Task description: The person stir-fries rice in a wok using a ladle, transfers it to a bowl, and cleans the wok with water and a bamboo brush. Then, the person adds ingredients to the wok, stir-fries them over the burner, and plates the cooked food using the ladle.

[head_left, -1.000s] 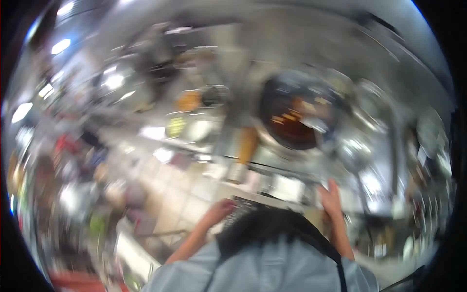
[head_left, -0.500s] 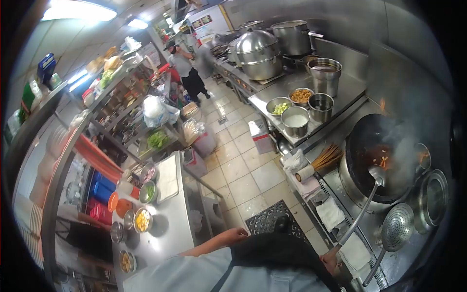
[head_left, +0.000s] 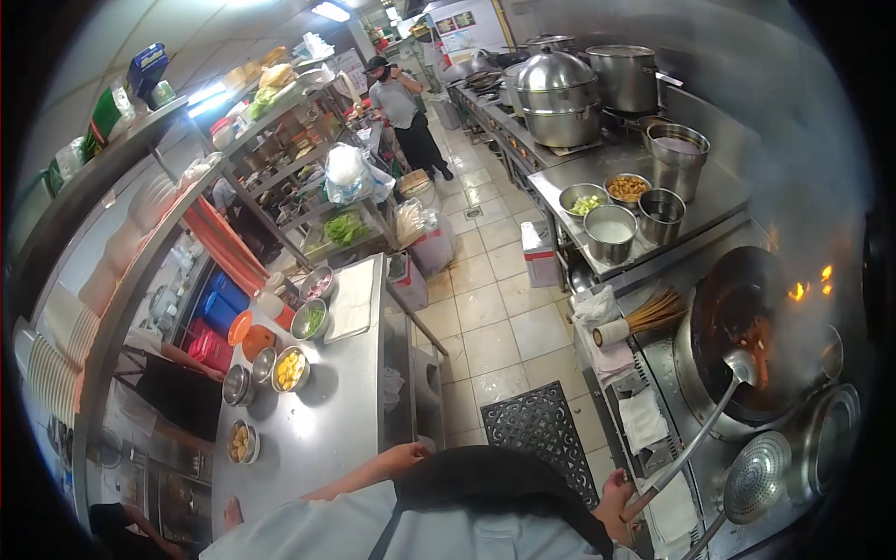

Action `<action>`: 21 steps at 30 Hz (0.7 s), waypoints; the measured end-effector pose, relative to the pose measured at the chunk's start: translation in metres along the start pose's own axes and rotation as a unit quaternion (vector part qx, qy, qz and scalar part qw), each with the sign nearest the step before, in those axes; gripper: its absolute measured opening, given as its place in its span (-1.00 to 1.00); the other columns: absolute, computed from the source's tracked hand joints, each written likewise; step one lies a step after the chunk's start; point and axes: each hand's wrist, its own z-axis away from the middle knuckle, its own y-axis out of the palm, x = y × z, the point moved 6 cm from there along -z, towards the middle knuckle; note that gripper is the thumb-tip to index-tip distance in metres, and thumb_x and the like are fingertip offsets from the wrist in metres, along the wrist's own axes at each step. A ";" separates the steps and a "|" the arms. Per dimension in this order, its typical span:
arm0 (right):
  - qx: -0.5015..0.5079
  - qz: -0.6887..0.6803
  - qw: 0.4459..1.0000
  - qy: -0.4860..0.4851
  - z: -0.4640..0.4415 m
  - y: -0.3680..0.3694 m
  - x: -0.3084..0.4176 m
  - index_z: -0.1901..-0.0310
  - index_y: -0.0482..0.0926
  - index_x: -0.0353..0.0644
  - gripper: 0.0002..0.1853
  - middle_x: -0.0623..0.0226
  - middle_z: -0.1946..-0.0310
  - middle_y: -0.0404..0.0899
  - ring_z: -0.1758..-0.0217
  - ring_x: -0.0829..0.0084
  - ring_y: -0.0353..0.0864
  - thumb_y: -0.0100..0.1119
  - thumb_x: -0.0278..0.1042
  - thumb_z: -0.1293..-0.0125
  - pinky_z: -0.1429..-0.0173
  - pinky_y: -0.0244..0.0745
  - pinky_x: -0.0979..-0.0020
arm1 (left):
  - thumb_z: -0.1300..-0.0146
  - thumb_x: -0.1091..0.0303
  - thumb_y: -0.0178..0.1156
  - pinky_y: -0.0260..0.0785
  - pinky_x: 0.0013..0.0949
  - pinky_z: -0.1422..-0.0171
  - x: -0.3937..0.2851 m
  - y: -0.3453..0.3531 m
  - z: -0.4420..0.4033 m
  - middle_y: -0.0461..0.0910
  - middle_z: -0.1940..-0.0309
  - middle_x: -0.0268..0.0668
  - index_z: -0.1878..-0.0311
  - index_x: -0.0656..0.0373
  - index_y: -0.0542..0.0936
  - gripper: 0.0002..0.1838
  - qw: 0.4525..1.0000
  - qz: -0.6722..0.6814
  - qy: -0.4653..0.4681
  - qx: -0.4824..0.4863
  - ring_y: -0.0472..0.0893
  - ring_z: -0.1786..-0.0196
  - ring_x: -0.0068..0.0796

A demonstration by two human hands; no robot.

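Observation:
On the right, my right hand [head_left: 614, 497] is closed around the wooden end of a long-handled wok ladle [head_left: 689, 446]. The ladle's bowl rests inside a black wok [head_left: 714, 313], where reddish food [head_left: 752, 338] lies partly hidden by smoke. My left hand [head_left: 407, 457] is held at the front of my dark apron, beside the steel table, its fingers loosely extended and nothing visible in them. Below the wok is a perforated skimmer [head_left: 758, 476], near a round metal pot [head_left: 829, 439]. A bundled bamboo brush [head_left: 653, 313] lies left of the wok.
Orange flames [head_left: 810, 283] rise behind the wok. Bowls of egg yolks [head_left: 290, 370] and chopped greens [head_left: 309, 321] stand on the steel table [head_left: 345, 420]. A large steamer [head_left: 558, 98] sits on the stove. One person [head_left: 403, 107] stands in the aisle; others are partly visible at left.
My view has swung, so the scene sits further right. Flames have flared up behind the wok. The ladle stays in the wok, and my left hand remains near my waist.

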 end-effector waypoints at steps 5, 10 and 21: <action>-0.007 -0.007 0.993 0.115 -0.009 0.003 0.001 0.12 0.58 -0.28 -0.74 0.10 0.34 0.64 0.26 0.16 0.68 -0.03 -0.28 -0.47 0.25 0.72 0.22 | -0.39 0.08 0.27 0.50 -0.25 -0.20 0.014 -0.011 -0.015 0.72 0.01 -0.12 -0.15 0.17 0.64 -0.58 0.997 -0.033 0.065 -0.025 0.68 -0.09 -0.27; 0.004 0.110 0.989 0.102 0.067 0.000 0.001 -0.07 0.55 -0.22 -0.69 0.03 0.15 0.66 0.23 0.07 0.70 -0.05 -0.19 -0.54 0.19 0.72 0.15 | -0.39 0.12 0.24 0.54 -0.25 -0.02 0.005 -0.013 0.014 0.72 0.12 -0.20 -0.17 0.16 0.61 -0.60 0.998 0.042 0.025 -0.032 0.70 0.10 -0.33; 0.160 0.754 0.631 0.088 0.163 0.153 -0.022 -0.05 0.49 -0.20 -0.74 0.11 0.18 0.62 0.26 0.16 0.66 -0.03 -0.22 -0.52 0.24 0.68 0.18 | -0.49 0.22 0.16 0.52 -0.39 0.08 0.056 -0.015 0.102 0.62 0.11 -0.36 -0.14 0.10 0.56 -0.73 0.813 0.535 0.022 -0.228 0.64 0.15 -0.55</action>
